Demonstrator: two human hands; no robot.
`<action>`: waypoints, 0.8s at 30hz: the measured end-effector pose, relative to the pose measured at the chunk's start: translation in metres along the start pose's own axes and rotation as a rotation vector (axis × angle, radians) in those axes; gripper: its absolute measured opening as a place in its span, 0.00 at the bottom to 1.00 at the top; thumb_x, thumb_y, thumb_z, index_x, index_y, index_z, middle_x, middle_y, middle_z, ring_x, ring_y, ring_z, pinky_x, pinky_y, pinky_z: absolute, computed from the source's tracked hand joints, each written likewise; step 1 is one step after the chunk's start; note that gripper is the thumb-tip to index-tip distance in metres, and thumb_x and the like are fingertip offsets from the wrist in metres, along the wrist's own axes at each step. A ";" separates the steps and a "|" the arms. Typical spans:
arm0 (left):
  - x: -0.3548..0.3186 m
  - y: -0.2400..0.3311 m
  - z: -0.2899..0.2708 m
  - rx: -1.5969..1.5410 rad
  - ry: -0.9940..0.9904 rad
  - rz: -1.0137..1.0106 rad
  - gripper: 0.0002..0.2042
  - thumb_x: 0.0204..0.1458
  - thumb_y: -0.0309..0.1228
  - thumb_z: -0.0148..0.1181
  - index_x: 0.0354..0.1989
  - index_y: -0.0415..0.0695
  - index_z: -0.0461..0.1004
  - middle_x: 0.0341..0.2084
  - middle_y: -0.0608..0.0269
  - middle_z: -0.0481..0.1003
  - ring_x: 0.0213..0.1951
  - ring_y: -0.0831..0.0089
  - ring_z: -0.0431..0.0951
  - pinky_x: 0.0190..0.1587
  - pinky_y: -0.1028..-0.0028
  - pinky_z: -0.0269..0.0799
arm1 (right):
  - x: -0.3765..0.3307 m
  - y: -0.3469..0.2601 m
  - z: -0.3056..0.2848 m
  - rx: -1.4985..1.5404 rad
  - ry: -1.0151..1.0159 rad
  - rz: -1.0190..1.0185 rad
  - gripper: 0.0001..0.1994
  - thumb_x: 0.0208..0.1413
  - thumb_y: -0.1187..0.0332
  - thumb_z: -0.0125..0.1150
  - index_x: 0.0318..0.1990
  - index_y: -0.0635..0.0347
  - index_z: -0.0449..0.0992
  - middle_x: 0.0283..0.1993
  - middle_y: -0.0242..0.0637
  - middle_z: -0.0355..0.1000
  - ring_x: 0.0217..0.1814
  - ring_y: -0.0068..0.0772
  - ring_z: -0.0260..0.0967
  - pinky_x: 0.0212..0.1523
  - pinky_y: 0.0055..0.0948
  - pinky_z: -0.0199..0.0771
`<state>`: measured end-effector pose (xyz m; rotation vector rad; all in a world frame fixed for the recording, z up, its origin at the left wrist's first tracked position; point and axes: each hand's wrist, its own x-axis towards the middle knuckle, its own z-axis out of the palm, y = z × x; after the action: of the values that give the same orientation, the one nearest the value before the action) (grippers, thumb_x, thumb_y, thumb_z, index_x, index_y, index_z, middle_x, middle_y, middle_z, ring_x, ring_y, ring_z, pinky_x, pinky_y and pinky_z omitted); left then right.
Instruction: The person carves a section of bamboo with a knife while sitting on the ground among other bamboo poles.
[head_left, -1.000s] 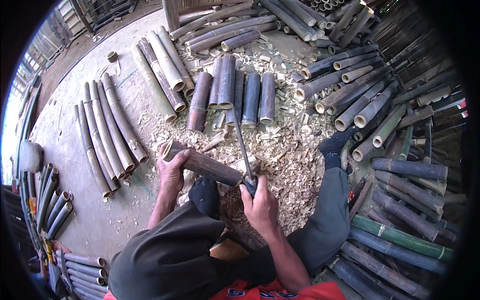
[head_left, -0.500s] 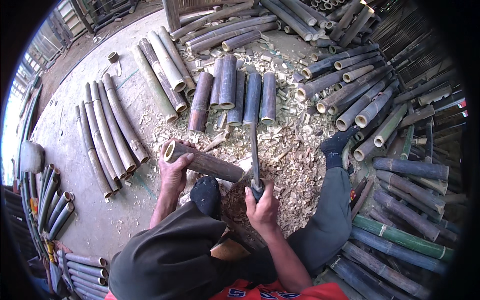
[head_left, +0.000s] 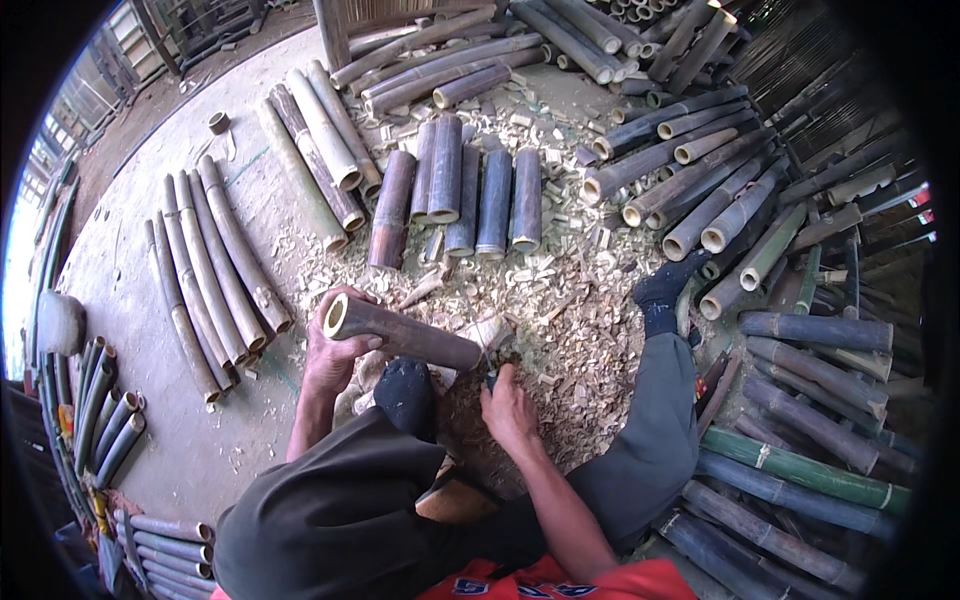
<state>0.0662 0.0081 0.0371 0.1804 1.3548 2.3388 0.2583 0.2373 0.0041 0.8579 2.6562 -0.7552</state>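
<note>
The left hand [head_left: 335, 355] is gripping the bamboo piece [head_left: 405, 335], which is lying across the knee above the shavings [head_left: 570, 330]. The right hand [head_left: 508, 408] is clenching a tool handle at its far end. Keeping fingers back from the cut looks wise.

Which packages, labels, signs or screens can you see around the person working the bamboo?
None show: no package, sign or screen.
Only lettering: white and blue print on the person's orange shirt, bottom edge of the picture, partly cut off.
All around lie bamboo poles and wood chips.
</note>
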 end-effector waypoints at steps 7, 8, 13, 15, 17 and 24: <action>0.010 -0.025 -0.066 0.933 0.561 -0.004 0.44 0.40 0.27 0.80 0.69 0.41 0.65 0.60 0.42 0.70 0.63 0.51 0.72 0.66 0.55 0.71 | 0.030 0.062 0.025 1.148 -0.512 0.195 0.15 0.69 0.57 0.63 0.49 0.56 0.68 0.28 0.37 0.74 0.20 0.30 0.73 0.20 0.33 0.75; 0.009 -0.028 -0.070 1.144 0.479 0.065 0.44 0.39 0.26 0.80 0.69 0.42 0.66 0.62 0.42 0.69 0.65 0.50 0.70 0.69 0.54 0.68 | 0.028 0.058 0.025 1.217 -0.533 0.231 0.15 0.69 0.57 0.64 0.49 0.55 0.68 0.28 0.37 0.74 0.20 0.30 0.73 0.20 0.33 0.75; 0.031 -0.031 -0.023 1.626 -0.098 0.178 0.41 0.39 0.27 0.78 0.68 0.48 0.69 0.66 0.50 0.68 0.72 0.47 0.62 0.76 0.51 0.57 | 0.023 0.047 0.013 1.355 -0.571 0.244 0.15 0.69 0.57 0.63 0.52 0.52 0.68 0.28 0.38 0.74 0.21 0.33 0.75 0.21 0.34 0.76; 0.049 -0.053 -0.020 1.669 -0.215 0.211 0.39 0.39 0.29 0.76 0.66 0.48 0.70 0.63 0.51 0.70 0.69 0.49 0.66 0.74 0.52 0.59 | 0.021 0.045 0.011 1.302 -0.509 0.211 0.16 0.69 0.57 0.63 0.54 0.54 0.68 0.29 0.38 0.75 0.21 0.34 0.75 0.22 0.36 0.76; 0.068 -0.072 -0.026 1.675 -0.298 0.208 0.38 0.38 0.30 0.75 0.65 0.49 0.71 0.60 0.52 0.73 0.66 0.50 0.70 0.71 0.52 0.61 | 0.017 0.047 0.018 0.697 -0.269 0.019 0.20 0.68 0.55 0.63 0.58 0.55 0.68 0.38 0.48 0.79 0.34 0.47 0.80 0.34 0.45 0.79; 0.071 -0.035 -0.009 1.441 -0.083 0.157 0.35 0.36 0.28 0.77 0.60 0.45 0.77 0.50 0.50 0.73 0.54 0.52 0.76 0.60 0.53 0.74 | -0.007 0.064 -0.013 0.439 -0.260 0.054 0.19 0.71 0.56 0.60 0.59 0.57 0.69 0.33 0.40 0.76 0.31 0.37 0.78 0.33 0.45 0.79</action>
<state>0.0099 0.0461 -0.0040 0.7710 2.7225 0.9652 0.3011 0.2852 -0.0082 0.8556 2.2634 -1.3648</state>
